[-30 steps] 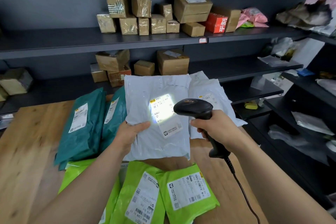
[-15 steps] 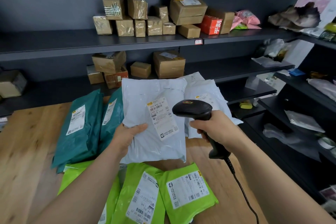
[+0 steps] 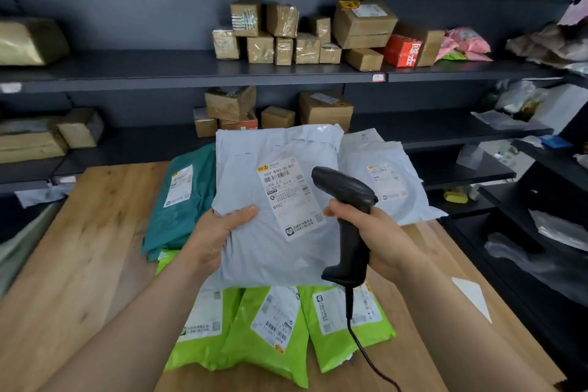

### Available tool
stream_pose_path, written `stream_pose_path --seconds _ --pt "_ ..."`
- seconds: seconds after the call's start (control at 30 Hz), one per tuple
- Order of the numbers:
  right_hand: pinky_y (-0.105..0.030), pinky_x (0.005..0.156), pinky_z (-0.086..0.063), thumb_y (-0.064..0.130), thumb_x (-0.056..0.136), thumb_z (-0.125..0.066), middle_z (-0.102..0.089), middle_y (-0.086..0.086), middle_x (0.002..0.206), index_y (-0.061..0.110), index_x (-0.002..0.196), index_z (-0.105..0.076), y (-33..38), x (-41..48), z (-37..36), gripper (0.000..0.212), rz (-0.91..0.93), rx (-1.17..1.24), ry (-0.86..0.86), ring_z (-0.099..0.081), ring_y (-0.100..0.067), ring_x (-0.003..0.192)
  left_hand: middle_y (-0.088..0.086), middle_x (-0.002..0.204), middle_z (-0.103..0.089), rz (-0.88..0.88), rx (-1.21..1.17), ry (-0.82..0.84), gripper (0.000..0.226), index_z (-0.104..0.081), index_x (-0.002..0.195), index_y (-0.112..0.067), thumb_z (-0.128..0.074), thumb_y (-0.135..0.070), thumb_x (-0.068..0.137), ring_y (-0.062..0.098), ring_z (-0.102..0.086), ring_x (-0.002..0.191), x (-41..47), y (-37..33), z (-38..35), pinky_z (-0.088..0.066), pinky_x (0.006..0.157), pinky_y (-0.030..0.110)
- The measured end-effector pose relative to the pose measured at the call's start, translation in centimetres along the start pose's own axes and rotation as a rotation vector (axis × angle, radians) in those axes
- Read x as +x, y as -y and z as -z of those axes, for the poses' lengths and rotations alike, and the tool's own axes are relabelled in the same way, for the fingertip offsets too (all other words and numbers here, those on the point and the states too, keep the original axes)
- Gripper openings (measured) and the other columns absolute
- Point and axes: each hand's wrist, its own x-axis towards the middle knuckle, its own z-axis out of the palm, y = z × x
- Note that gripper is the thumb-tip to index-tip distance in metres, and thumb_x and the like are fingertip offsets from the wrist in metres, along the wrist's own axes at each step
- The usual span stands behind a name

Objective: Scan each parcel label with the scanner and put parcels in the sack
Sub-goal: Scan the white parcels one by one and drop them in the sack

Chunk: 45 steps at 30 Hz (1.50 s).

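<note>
The left hand (image 3: 219, 232) grips a grey parcel (image 3: 264, 200) above the tabletop (image 3: 79, 248); the right hand (image 3: 381, 239) clasps the black scanner (image 3: 346, 200) just beside its label (image 3: 291, 197).

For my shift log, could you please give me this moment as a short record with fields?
left hand: grips the grey parcel, held upright
right hand: grips the scanner by its handle
label: faces the camera; no scan light visible on it
on the table: lime parcels, teal parcels, second grey parcel
shelves: cardboard boxes
sack: not in view
</note>
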Motion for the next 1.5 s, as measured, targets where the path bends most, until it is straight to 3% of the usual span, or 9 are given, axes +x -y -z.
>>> stream_pose_path --seconds 0.17,0.43,0.53,0.7,0.83,0.93,1.13,1.3,1.5 --pt "-0.032 0.076 -0.057 0.027 0.087 -0.068 -0.071 -0.002 0.084 0.009 0.088 -0.07 -1.3 -1.6 -3.7 0.018 -0.132 0.175 0.208 -0.068 -0.017 0.076 0.017 0.107 -0.071 -0.014 -0.041 -0.081 0.037 -0.067 0.112 0.001 -0.072 -0.008 0.076 0.024 -0.072 0.085 -6.2 -1.5 4.0 -0.059 0.079 0.039" --pt "-0.033 0.086 -0.054 0.039 0.072 -0.072 -0.073 -0.006 0.101 0.012 0.094 -0.073 -5.9 -6.3 -13.6 0.035 -0.23 0.095 0.506 -0.068 -0.019 0.09 0.014 0.115 -0.07 -0.084 -0.066 -0.3 0.045 -0.067 0.114 -0.01 -0.08 -0.013 0.071 0.028 -0.068 0.103 -17.9 -2.6 14.3 -0.054 0.091 0.042" --pt "-0.036 0.095 -0.051 0.034 0.084 -0.068 -0.074 -0.008 0.107 0.011 0.096 -0.075 -6.6 -8.2 -19.3 0.027 -0.247 0.044 0.576 -0.068 -0.021 0.095 0.015 0.114 -0.07 -0.063 -0.089 -0.411 0.055 -0.065 0.119 -0.007 -0.08 -0.018 0.067 0.029 -0.069 0.099 -21.7 -3.4 19.2 -0.058 0.083 0.042" --pt "-0.04 0.097 -0.05 0.034 0.083 -0.072 -0.072 -0.011 0.106 0.009 0.097 -0.077 -7.7 -11.1 -30.1 0.029 -0.261 -0.015 0.678 -0.064 -0.024 0.094 0.016 0.103 -0.073 -0.069 -0.163 -0.584 0.03 -0.069 0.106 -0.005 -0.073 -0.015 0.079 0.025 -0.073 0.08 -26.5 -5.8 28.2 -0.061 0.068 0.04" --pt "-0.035 0.089 -0.052 0.038 0.082 -0.072 -0.069 -0.002 0.09 0.016 0.094 -0.08 -9.1 -13.1 -39.6 0.027 -0.261 -0.103 0.752 -0.061 -0.018 0.085 0.014 0.106 -0.073 -0.068 -0.153 -0.643 0.046 -0.068 0.113 -0.006 -0.077 -0.022 0.072 0.03 -0.071 0.093 -29.0 -8.4 36.9 -0.058 0.072 0.038" --pt "-0.023 0.066 -0.051 0.036 0.085 -0.069 -0.07 0.003 0.079 0.016 0.1 -0.078 -9.8 -14.2 -46.5 0.027 -0.29 -0.12 0.771 -0.064 -0.012 0.073 0.014 0.105 -0.073 -0.059 -0.135 -0.674 0.053 -0.068 0.112 -0.006 -0.08 -0.025 0.065 0.031 -0.071 0.093 -30.1 -11.1 43.3 -0.056 0.076 0.041" --pt "-0.012 0.051 -0.046 0.03 0.088 -0.067 -0.071 0.01 0.069 0.014 0.1 -0.077 -11.6 -14.3 -57.8 0.023 -0.314 -0.085 0.726 -0.065 0.001 0.057 0.011 0.097 -0.075 -0.024 -0.04 -0.687 0.037 -0.068 0.109 -0.006 -0.078 -0.022 0.077 0.027 -0.073 0.082 -29.0 -15.9 54.1 -0.057 0.067 0.036" --pt "-0.022 0.069 -0.046 0.034 0.083 -0.071 -0.071 0.007 0.08 0.013 0.096 -0.079 -14.0 -10.7 -63.7 0.026 -0.326 -0.094 0.63 -0.062 -0.01 0.073 0.01 0.101 -0.074 0.048 0.011 -0.643 0.054 -0.062 0.118 -0.009 -0.082 -0.028 0.072 0.03 -0.072 0.089 -24.3 -17.1 60.7 -0.058 0.073 0.042" --pt "-0.03 0.072 -0.052 0.03 0.082 -0.073 -0.072 -0.007 0.089 0.006 0.096 -0.077 -15.7 -3.0 -69.0 0.029 -0.347 -0.072 0.508 -0.064 -0.022 0.078 0.007 0.1 -0.075 0.16 0.101 -0.58 0.061 -0.064 0.116 -0.012 -0.084 -0.04 0.066 0.028 -0.072 0.091 -15.6 -17.6 66.1 -0.057 0.081 0.044"
